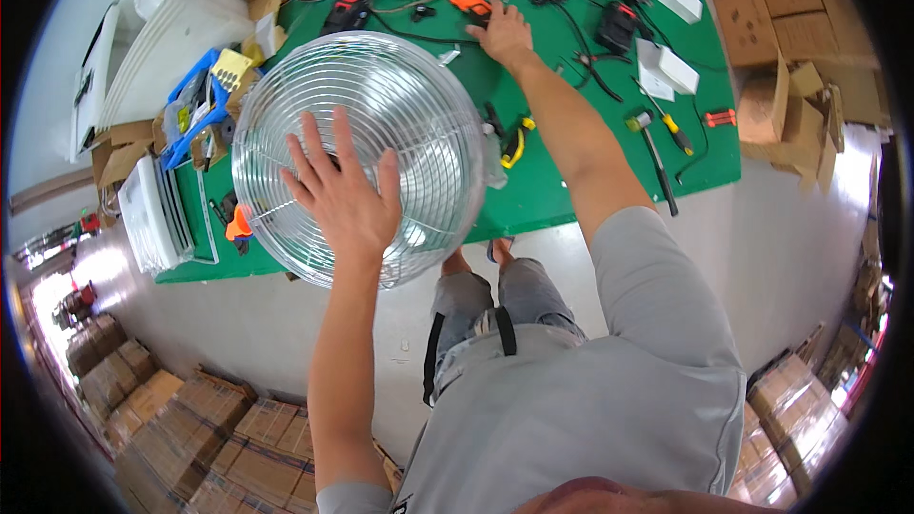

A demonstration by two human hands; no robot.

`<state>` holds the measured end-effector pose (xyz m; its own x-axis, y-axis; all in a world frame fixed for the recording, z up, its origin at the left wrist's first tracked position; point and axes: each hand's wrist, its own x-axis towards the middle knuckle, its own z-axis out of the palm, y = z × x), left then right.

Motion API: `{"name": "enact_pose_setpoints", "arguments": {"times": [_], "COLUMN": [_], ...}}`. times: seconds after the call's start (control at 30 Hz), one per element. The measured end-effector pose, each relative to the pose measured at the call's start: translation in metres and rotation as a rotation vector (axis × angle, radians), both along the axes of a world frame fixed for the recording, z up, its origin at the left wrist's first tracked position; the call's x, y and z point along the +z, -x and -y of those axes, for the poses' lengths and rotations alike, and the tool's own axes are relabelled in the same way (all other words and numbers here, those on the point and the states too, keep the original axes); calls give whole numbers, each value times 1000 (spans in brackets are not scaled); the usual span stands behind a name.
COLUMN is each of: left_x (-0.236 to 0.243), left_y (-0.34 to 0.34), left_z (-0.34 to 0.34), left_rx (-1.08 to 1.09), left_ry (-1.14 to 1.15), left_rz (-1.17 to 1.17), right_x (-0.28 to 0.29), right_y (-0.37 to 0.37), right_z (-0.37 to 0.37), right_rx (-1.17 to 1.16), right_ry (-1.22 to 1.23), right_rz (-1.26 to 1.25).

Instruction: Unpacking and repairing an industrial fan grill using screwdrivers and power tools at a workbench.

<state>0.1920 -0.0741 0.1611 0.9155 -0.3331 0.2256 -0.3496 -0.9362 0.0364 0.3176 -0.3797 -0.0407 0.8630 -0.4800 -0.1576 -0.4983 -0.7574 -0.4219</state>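
"While the left hand (350,209) lies, fingers apart, over the round wire cage (428,128) on the green table (533,202) — where's the right hand (506,35)?"

"At the orange-and-black tool (467,1), beyond the cage — whether clamped on it, I can't tell."

The surface (533,202) is green. Toward ten o'clock, the round wire guard (424,171) gleams silver in concentric rings. The tool (466,0) at twelve is orange and black; the screwdriver (678,136) at two, yellow and black. Plain grey covers the shirt (590,409) at five; cartons (181,424) at eight are brown.
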Motion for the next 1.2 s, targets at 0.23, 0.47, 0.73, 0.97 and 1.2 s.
{"name": "enact_pose_setpoints", "arguments": {"times": [0.23,0.47,0.73,0.97,1.2], "left_x": [8,1,-12,-47,-106], "left_y": [-3,0,2,107,210], "left_z": [7,-4,-25,-123,-101], "left_rx": [-28,4,-178,405,656], "left_ry": [46,110,557,1248,1810], "left_rz": [-86,-61,44,238,-839], "right_x": [-21,138,258,269,265], "right_y": [-12,108,217,277,299], "right_z": [50,43,-20,-86,-168], "right_rx": [81,-47,58,265,595], "right_ry": [-137,-1330,-1381,-1633,-1397], "right_rz": [72,368,480,624,661]}}
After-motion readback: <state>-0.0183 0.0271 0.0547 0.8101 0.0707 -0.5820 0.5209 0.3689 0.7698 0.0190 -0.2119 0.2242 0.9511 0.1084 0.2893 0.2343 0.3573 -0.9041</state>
